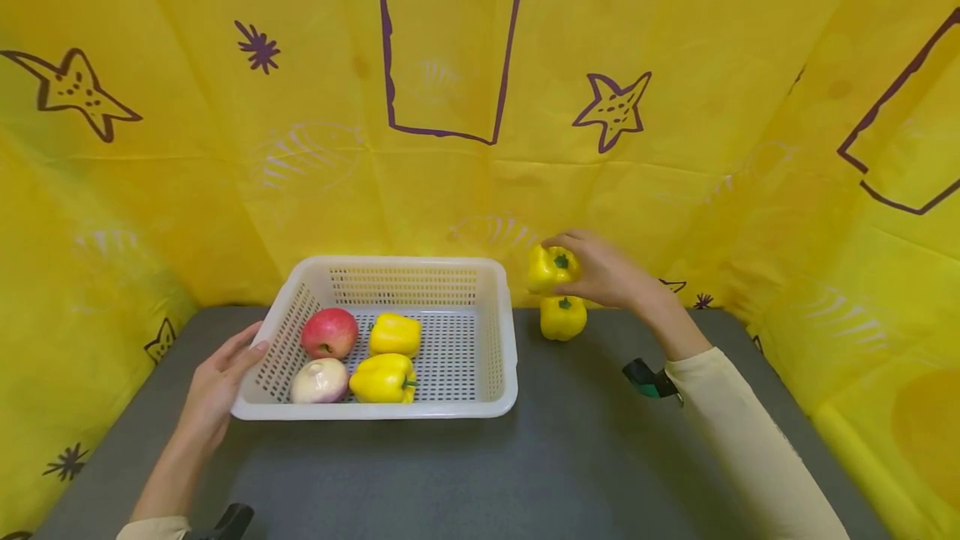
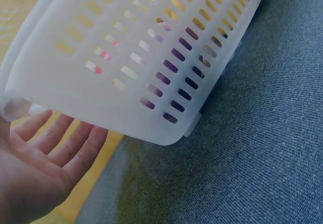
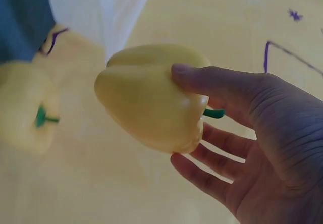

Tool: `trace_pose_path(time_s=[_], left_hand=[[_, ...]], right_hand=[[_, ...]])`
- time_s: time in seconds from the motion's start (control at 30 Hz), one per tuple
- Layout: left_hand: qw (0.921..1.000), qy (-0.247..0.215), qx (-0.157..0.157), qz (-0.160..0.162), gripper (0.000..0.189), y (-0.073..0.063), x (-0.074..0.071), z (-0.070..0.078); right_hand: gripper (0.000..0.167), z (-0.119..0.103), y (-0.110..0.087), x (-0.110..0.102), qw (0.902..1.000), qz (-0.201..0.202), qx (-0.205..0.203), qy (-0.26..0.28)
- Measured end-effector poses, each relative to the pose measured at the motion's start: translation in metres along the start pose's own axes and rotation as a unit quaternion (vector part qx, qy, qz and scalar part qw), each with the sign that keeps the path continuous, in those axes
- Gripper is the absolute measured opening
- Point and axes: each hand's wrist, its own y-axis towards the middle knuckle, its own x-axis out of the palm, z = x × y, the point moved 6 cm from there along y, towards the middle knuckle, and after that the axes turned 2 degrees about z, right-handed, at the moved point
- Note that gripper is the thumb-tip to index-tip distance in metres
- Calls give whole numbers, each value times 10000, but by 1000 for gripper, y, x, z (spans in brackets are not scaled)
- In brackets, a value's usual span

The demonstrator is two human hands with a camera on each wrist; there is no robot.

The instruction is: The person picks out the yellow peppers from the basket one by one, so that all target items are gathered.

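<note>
My right hand [image 1: 606, 273] pinches a yellow bell pepper [image 1: 547, 272] between thumb and fingers. In the right wrist view the held pepper [image 3: 151, 95] has its green stem toward the palm. Just below it in the head view, a second yellow bell pepper [image 1: 562, 325] stands on the table, right of the basket. With thumb over the rim and fingers along the outer wall, my left hand [image 1: 216, 382] holds the left end of the white plastic basket [image 1: 375, 412]. Inside lie a red apple [image 1: 330, 333], a round white-and-purple vegetable [image 1: 319, 382] and two yellow bell peppers [image 1: 382, 379].
The basket stands on a dark grey table [image 1: 420, 482], its contents gathered toward the left side. A yellow patterned cloth [image 1: 450, 190] hangs behind the table and along both sides. A dark strap device [image 1: 648, 380] sits by the right wrist.
</note>
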Motion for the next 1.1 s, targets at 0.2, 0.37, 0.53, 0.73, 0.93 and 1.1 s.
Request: trace_pose_path(time_s=[0.2,0.37,0.53,0.73,0.93,1.1], left_hand=[[10000,-7,1,12,75,0,0,0],[9999,56,-52,69,75,0,0,-2],[9999,25,-97,108,74,0,-1,-4],[9999,-62,-71,106,75,0,0,-2],[9999,1,-140,95,77,1,0,-3],[9999,19,-105,99,77,1,0,-2]], right_hand=[[63,23,-13,-6,9997,-78,110,-183],[62,38,-22,-13,9997,-48,145,-192],[60,49,-28,-19,9995,-19,185,-241],[57,58,-34,-20,9992,-116,220,-322],[57,72,-40,-14,9994,-131,175,-250],[60,84,-44,-4,9998,-102,3,-181]])
